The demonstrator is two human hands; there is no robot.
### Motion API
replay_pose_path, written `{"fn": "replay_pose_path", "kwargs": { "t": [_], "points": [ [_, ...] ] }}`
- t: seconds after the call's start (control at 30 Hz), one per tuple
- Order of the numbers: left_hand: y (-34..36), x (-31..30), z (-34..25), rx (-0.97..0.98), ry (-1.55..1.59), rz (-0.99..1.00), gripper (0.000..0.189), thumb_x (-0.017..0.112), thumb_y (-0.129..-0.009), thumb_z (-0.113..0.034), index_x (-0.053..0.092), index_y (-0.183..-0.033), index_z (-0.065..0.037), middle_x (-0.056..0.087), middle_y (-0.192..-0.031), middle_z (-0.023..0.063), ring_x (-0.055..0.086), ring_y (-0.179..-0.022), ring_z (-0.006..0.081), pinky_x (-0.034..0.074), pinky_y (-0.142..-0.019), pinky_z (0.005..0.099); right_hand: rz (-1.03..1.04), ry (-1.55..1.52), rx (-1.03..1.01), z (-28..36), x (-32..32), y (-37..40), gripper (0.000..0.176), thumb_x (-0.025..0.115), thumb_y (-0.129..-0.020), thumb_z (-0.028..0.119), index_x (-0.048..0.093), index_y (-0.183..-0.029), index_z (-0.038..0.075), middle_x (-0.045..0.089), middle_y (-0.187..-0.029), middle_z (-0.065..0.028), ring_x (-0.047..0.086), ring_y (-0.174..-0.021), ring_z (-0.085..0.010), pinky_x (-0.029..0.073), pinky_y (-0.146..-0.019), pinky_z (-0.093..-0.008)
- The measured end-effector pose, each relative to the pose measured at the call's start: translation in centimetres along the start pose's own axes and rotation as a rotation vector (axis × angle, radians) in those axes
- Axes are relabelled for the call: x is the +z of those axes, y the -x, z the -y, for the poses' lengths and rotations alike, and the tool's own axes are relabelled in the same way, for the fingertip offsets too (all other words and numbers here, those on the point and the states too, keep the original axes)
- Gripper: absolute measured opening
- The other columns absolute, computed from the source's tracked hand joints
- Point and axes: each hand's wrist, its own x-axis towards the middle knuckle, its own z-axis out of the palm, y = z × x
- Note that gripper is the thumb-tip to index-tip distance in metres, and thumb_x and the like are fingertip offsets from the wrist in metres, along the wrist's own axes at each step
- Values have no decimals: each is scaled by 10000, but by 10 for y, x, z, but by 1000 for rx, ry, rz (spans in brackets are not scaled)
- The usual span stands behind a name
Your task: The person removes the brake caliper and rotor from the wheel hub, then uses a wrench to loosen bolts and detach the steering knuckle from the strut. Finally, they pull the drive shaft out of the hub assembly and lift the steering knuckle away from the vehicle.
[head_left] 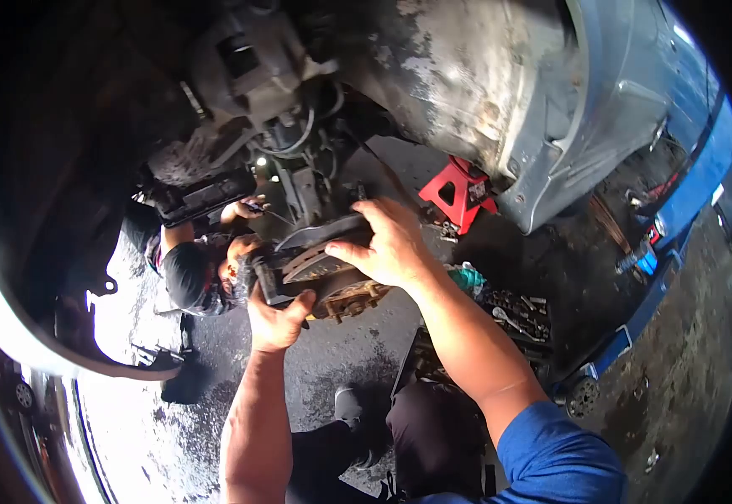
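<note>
A brake disc and hub assembly (345, 301) sits under the wheel arch, with a dark curved plate (320, 233) behind it. My left hand (275, 322) is at the lower left of the assembly, its thumb and fingers around a dark caliper-like part (267, 281). On the right side, my right hand (387, 246) rests on the assembly's upper edge, thumb apart from the fingers, the fingertips near the curved plate. Whether its fingers grip the plate cannot be made out. Suspension parts (303, 189) stand above the hands.
A person in a dark cap (186, 275) lies under the vehicle at left, hands raised near the assembly. A red jack stand (460, 195) is at right, beside the grey body panel. An open socket set (517, 319) and a blue lift beam (664, 290) lie lower right.
</note>
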Motion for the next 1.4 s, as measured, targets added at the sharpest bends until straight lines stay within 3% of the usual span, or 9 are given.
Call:
{"fn": "replay_pose_path", "kwargs": {
  "t": [0.17, 0.2, 0.37, 0.53, 0.77, 0.8, 0.93, 1.27, 1.4],
  "points": [
    [2, -3, 10, -89, 24, 43, 627, 826, -739, -165, 547, -1262, 42, 656, -1172, 115, 630, -1067, 211, 508, -952, 354, -76, 54, -17, -2, 12, -2, 570, 871, -669, 455, 654, -940, 3, 669, -872, -172, 652, -808, -392, 524, -726, -469],
    [4, 0, 15, -78, 89, 35, 544, 812, -734, -93, 560, -1196, 50, 675, -1110, 116, 650, -1010, 198, 524, -917, 336, -6, 36, 42, -2, 11, -1, 540, 870, -677, 451, 650, -884, 4, 670, -827, -153, 653, -776, -375, 524, -693, -451],
    [19, 0, 53, -32, -77, -53, 515, 820, -655, -152, 597, -1081, 32, 692, -1010, 129, 666, -914, 188, 544, -832, 335, 19, 42, 63, -2, 19, 23, 423, 875, -693, 403, 660, -811, 58, 662, -775, -113, 644, -720, -334, 516, -646, -427],
    [20, -1, 46, -43, -90, -52, 549, 843, -650, -222, 607, -1073, 37, 682, -994, 130, 667, -913, 200, 546, -828, 337, -49, -9, 140, -6, 25, 23, 471, 895, -658, 417, 633, -750, 37, 639, -743, -132, 627, -692, -343, 500, -626, -424],
    [25, -6, 41, -9, -262, -7, 591, 851, -628, -257, 619, -1098, 15, 665, -1031, 156, 668, -959, 284, 530, -874, 376, -9, 13, 74, -15, 26, 32, 487, 887, -676, 424, 606, -738, 31, 619, -731, -130, 614, -678, -337, 490, -616, -413],
    [26, -9, 41, -1, -349, 49, 616, 844, -662, -228, 576, -1163, 9, 673, -1066, 111, 656, -995, 207, 520, -905, 343, -18, 22, 58, -17, 28, 36, 484, 888, -675, 418, 595, -730, 37, 609, -730, -121, 608, -679, -326, 484, -618, -406],
    [30, -11, 42, -62, -411, 41, 725, 861, -622, -326, 570, -1190, 17, 650, -1106, 127, 643, -1041, 240, 509, -929, 362, 1, 12, 111, -14, 27, 41, 479, 889, -674, 413, 595, -728, 39, 605, -732, -108, 604, -684, -314, 478, -620, -399],
    [28, -10, 48, -25, -375, 30, 645, 852, -641, -282, 578, -1144, 13, 672, -1054, 108, 651, -992, 204, 519, -904, 345, 26, 25, 127, -9, 23, 37, 445, 872, -701, 405, 614, -759, 46, 620, -741, -114, 620, -713, -338, 492, -648, -427],
    [27, -10, 47, 14, -363, 24, 616, 853, -644, -257, 588, -1132, 10, 682, -1056, 105, 655, -981, 190, 522, -894, 336, 261, 28, 312, -3, 8, 21, 529, 814, -744, 520, 639, -825, 28, 666, -835, -151, 650, -794, -339, 510, -722, -416]
  ]
}}
